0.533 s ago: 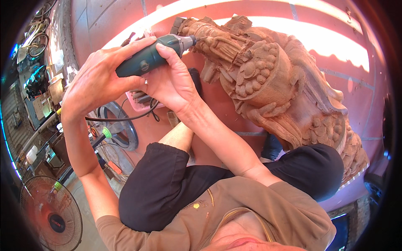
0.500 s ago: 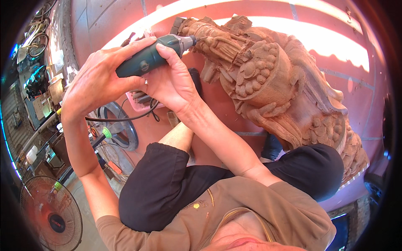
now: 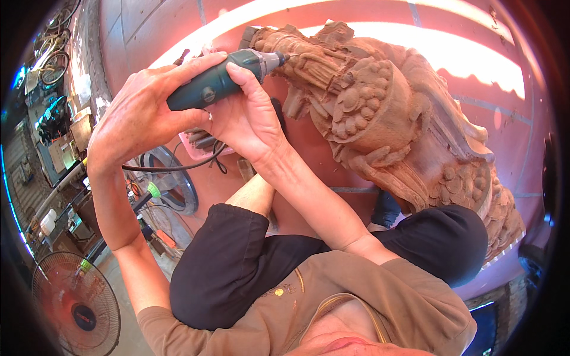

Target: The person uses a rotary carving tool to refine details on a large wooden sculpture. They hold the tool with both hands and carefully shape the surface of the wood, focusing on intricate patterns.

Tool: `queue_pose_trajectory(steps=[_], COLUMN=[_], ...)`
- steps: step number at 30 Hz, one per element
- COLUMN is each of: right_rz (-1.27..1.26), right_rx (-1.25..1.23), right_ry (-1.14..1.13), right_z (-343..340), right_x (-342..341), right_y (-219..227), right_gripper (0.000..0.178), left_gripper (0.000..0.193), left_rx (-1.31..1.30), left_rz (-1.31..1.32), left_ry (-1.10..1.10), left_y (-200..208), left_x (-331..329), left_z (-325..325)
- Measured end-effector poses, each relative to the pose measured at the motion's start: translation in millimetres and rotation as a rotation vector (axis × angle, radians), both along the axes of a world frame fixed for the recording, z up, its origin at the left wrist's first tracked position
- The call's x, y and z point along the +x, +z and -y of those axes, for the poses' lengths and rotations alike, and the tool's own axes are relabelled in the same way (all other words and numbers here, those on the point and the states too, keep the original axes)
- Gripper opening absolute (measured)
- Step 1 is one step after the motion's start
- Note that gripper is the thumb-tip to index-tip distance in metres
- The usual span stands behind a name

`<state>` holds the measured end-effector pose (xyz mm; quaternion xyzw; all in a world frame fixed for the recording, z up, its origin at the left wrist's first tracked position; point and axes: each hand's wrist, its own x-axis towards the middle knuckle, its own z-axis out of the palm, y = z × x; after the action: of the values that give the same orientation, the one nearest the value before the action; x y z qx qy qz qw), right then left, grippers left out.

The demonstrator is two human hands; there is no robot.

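A green rotary tool point(image 3: 214, 85) with a grey nose is held between both hands. My left hand point(image 3: 145, 107) grips its rear end, fingers over the top and thumb beneath. My right hand point(image 3: 252, 113) is closed around the front of the body, thumb along its side. The tool's tip meets, or nearly meets, the upper left end of a large brown carved wood sculpture point(image 3: 409, 118); the exact contact is too small to tell. Rounded clusters and folds cover the carving, which lies tilted across the floor beside my bent leg.
A pink basket point(image 3: 196, 148) with rod-like tools sits below my hands. A black cable point(image 3: 172, 168) runs past my left wrist. At left stand a wheel-like base point(image 3: 172, 181), a caged fan point(image 3: 77, 302) and cluttered shelves. Red tiles point(image 3: 303, 196) lie under the carving.
The rotary tool and both hands have shifted very slightly to the right. My grip is the same, and the view has moved a little.
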<state>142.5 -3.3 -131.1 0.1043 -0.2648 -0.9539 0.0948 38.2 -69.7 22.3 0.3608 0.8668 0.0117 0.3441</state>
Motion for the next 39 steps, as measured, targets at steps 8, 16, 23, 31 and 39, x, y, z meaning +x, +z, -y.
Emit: queue_pose_trajectory(steps=[8, 16, 23, 31, 39], right_rz=[0.015, 0.002, -0.009, -0.022, -0.02], right_rx=[0.029, 0.062, 0.013, -0.07, -0.045], right_ry=[-0.005, -0.023, -0.04, -0.093, -0.121], right_z=[-3.1, -4.6, -9.2, -14.2, -21.7], right_x=[-0.6, 0.2, -3.7, -9.9, -11.7], right_y=[3.2, -2.5, -5.5, -1.4, -7.4], right_gripper=[0.037, 0.038, 0.037, 0.041, 0.041], left_gripper=[0.077, 0.08, 0.082, 0.082, 0.078], left_rx=[0.04, 0.011, -0.005, -0.115, -0.102], left_rz=[-0.028, -0.018, -0.01, 0.029, 0.009], left_ry=[-0.013, -0.006, -0.076, -0.145, -0.159], left_y=[-4.7, -3.6, -5.0, 3.3, -3.9], left_x=[1.2, 2.3, -7.6, -24.1, -26.6], left_z=[1.4, -6.8, -15.8, -41.4, -50.3])
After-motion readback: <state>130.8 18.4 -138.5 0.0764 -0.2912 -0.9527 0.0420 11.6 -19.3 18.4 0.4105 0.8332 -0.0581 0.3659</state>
